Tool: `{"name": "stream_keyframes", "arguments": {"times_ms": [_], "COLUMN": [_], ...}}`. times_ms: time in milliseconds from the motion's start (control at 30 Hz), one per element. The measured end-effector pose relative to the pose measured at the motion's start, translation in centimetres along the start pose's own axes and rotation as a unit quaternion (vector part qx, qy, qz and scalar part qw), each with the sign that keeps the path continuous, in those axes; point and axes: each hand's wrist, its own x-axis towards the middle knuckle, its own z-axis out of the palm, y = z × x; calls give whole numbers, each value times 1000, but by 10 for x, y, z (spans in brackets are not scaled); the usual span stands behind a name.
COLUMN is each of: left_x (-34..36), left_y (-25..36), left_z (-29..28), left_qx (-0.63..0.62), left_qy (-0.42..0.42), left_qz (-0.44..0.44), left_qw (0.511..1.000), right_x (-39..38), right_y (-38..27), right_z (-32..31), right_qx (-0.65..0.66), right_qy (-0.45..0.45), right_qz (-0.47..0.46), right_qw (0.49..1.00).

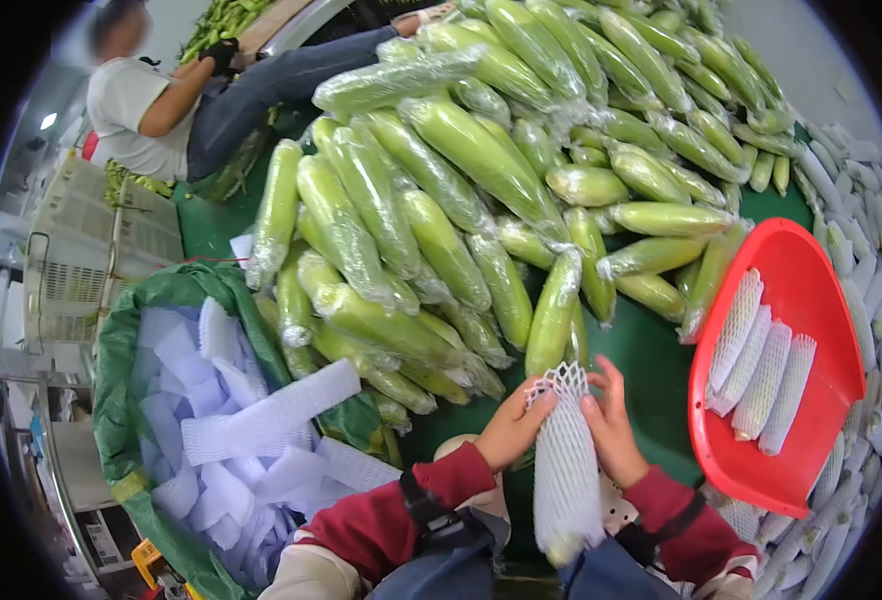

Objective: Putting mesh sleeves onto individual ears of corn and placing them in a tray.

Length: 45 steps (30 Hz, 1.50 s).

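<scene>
A white foam net sleeve stands upright between my hands, stretched over a long, pale vegetable whose yellow-green end pokes out at the bottom. My left hand closes on the sleeve's upper left side. My right hand grips the upper right side, thumb against the mesh and index finger raised. Just beyond the sleeve's open top rim lies a film-wrapped green vegetable, shaped like a corn ear in its husk. It belongs to a large pile of film-wrapped vegetables ahead.
At left, a green sack holds many flat white foam sleeves. A red basin at right contains several sleeved vegetables. More sleeved pieces are heaped along the right edge. Another person sits at the far left.
</scene>
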Motion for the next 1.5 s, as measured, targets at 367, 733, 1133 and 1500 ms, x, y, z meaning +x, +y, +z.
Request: {"name": "stream_keyframes", "arguments": {"times_ms": [367,733,1133,1500], "left_x": [-102,-51,4,57], "left_y": [114,179,22,-50], "left_z": [-182,-35,-19,-50], "left_qx": [866,337,-42,299], "left_qy": [157,32,-190,120], "left_qz": [93,244,-193,171], "left_qw": [466,909,962,931], "right_x": [-33,12,9,58], "right_y": [-162,-142,11,38], "right_z": [-121,-83,-34,-5], "right_qx": [42,-183,223,-326], "right_qy": [65,-174,-108,-61], "right_qz": [54,-55,245,-126], "right_qw": [996,966,937,935]}}
